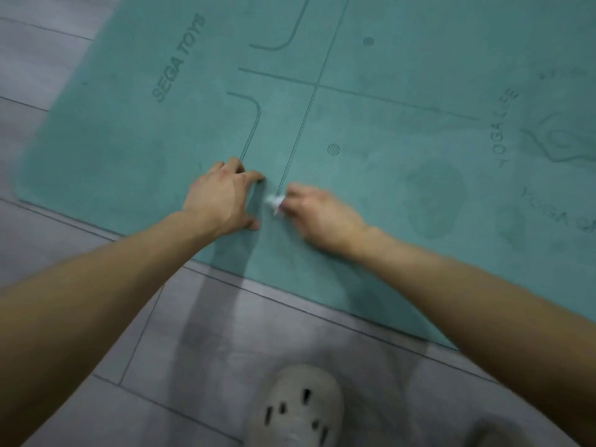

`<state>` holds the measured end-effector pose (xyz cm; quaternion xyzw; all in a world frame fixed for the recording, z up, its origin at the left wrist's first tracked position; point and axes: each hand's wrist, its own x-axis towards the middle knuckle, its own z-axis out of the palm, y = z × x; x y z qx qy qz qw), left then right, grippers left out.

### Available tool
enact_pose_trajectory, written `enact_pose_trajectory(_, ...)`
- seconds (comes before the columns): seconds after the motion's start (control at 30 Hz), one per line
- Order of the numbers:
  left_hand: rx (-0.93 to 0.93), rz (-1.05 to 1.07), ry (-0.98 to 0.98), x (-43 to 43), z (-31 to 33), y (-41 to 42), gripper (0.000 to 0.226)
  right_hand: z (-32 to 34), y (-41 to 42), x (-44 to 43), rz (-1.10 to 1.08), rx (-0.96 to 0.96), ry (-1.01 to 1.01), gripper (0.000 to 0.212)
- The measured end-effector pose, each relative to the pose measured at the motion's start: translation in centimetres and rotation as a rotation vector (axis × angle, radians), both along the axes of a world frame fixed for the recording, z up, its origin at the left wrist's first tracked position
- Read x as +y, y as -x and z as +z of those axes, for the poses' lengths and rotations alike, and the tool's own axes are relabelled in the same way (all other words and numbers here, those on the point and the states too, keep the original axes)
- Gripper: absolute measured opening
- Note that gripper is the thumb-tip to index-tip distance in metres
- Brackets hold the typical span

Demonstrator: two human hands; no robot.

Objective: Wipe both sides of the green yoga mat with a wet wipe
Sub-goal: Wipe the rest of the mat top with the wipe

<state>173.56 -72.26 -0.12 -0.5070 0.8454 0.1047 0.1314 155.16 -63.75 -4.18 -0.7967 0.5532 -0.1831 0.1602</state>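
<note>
Much bare mat [419, 59] beyond the wet wipe [274, 201]

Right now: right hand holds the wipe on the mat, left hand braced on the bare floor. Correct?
Not quite. The head view shows the left hand resting on the green yoga mat, not on the floor. It sits just beside the right hand, which does hold the wet wipe on the mat.

Grey plank floor [225, 317] with thin dark seams.
</note>
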Motion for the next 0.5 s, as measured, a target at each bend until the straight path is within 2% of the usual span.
enact_pose_trajectory(0.13, -0.013, 0.004, -0.014, -0.2, -0.1, 0.2, 0.096, -0.4, 9.4, -4.0, -0.619, 0.03, 0.016, 0.02)
enact_pose_trajectory(0.2, -0.015, -0.003, -0.003, -0.3, -0.1, 0.0, 0.096, -0.4, 8.8, -3.8, -0.775, -0.022, 0.01, 0.022)
enact_pose_trajectory(0.27, 0.006, 0.002, 0.004, -0.2, -0.1, -0.3, 0.096, -0.2, 4.0, -1.9, -0.69, -0.085, 0.019, 0.019)
enact_pose_trajectory(0.33, 0.025, -0.002, 0.015, -0.1, 0.0, -0.5, 0.094, -0.5, -1.7, 1.5, -0.351, -0.129, -0.01, 0.016)
enact_pose_trajectory(0.4, 0.039, -0.011, 0.018, 0.1, 0.0, -0.8, 0.092, -0.2, -4.4, 4.3, -0.001, -0.083, -0.061, 0.019)
enact_pose_trajectory(0.43, 0.035, -0.018, 0.014, 0.3, 0.0, -0.9, 0.092, 0.1, -3.6, 4.3, 0.08, -0.064, -0.073, 0.02)
enact_pose_trajectory(0.5, 0.014, -0.041, -0.003, 0.7, 0.1, -1.1, 0.092, 0.0, 0.0, 2.3, -0.005, -0.007, -0.052, 0.021)
